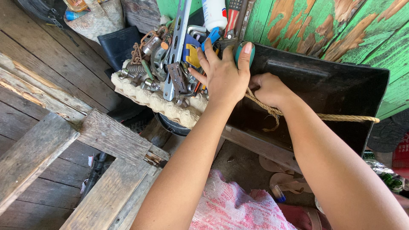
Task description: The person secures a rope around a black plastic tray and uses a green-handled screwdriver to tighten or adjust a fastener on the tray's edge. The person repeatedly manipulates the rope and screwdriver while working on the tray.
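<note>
My left hand (223, 72) reaches into a pile of metal tools and hardware (164, 64) heaped on a cardboard egg tray (145, 96). Its fingers are spread and rest over a teal-handled tool (251, 53) at the pile's right edge. My right hand (268, 89) sits just to the right, fingers curled around a tan rope (341, 117) that runs across a black plastic tub (328, 85). The pile holds a long perforated metal bar (177, 47), a rusty chain, nuts, and a blue-and-yellow handle.
A white bottle (214, 13) stands behind the pile. Peeling green boards (332, 25) form the wall at the back right. Weathered wooden planks (64, 140) lie at the left and front. A pink cloth (234, 204) and sandals (289, 183) are below.
</note>
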